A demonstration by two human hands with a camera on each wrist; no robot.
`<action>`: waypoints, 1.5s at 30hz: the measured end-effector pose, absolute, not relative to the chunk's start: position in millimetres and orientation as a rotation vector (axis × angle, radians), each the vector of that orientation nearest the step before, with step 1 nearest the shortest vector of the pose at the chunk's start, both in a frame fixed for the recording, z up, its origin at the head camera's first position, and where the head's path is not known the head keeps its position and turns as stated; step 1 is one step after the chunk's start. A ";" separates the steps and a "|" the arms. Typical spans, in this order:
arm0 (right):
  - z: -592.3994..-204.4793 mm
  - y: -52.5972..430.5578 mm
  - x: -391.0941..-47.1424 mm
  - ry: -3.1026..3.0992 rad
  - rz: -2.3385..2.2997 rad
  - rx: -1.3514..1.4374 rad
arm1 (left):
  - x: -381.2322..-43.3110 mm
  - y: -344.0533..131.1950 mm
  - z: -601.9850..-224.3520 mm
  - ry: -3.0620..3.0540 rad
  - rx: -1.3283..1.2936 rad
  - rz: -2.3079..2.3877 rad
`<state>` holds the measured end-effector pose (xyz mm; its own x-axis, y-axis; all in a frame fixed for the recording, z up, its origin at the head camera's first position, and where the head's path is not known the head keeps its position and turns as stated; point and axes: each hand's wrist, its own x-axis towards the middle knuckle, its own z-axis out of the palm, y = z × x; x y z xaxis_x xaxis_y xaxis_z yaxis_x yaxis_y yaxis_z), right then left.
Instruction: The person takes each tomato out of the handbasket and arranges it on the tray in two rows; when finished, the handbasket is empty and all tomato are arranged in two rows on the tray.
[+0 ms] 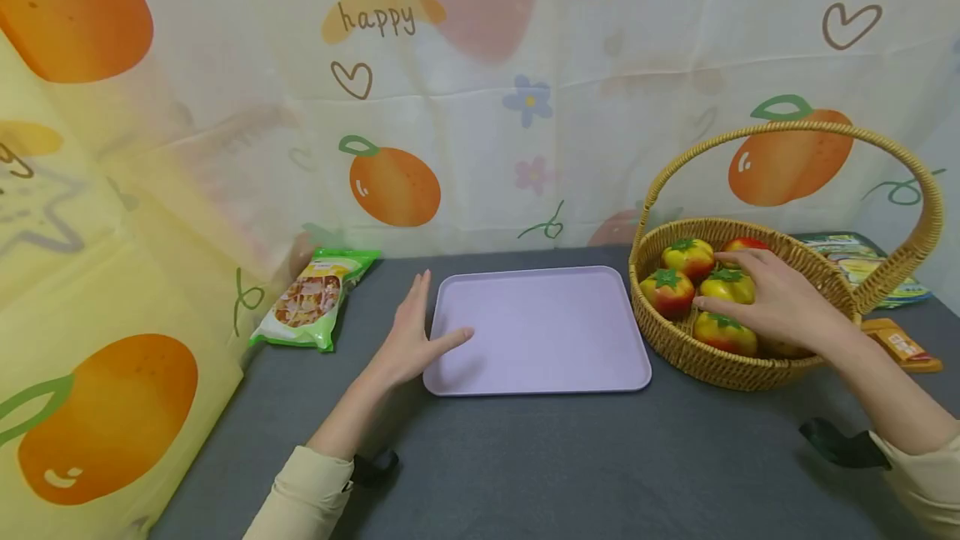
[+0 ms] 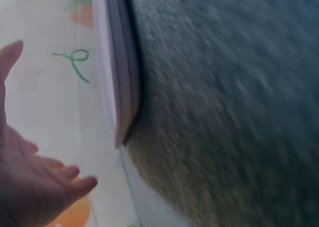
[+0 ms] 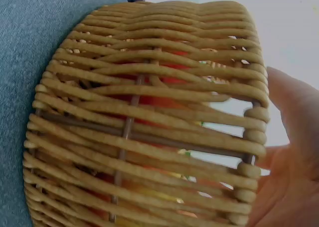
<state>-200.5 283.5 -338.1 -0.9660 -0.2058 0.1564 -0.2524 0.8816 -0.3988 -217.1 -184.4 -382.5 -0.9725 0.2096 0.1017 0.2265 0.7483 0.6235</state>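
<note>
My right hand [image 1: 780, 298] reaches into a wicker basket [image 1: 720, 372] with a tall arched handle. Its thumb and fingers are spread around a yellow fruit [image 1: 727, 286] with a green leafy top, fingertips right at it. Several similar red-and-yellow fruits, one of them a red-sided fruit [image 1: 667, 294], lie around it. In the right wrist view the basket's woven wall [image 3: 144, 117] hides most of the fruit, and part of the hand [image 3: 294, 172] shows beyond the rim. My left hand [image 1: 411, 344], fingers extended and thumb apart, hovers at the left edge of a lilac tray [image 1: 540, 332], holding nothing.
A green-and-white food packet [image 1: 311, 298] lies at the left, near the patterned curtain [image 1: 480, 123]. Right of the basket are an orange packet [image 1: 900, 344] and a colourful flat packet [image 1: 855, 261]. The basket handle [image 1: 787, 127] arches above the right hand.
</note>
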 end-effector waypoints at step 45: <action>-352.2 292.9 -194.2 -3.039 0.503 0.728 | -212.1 -206.2 -412.7 -3.275 -0.740 -0.917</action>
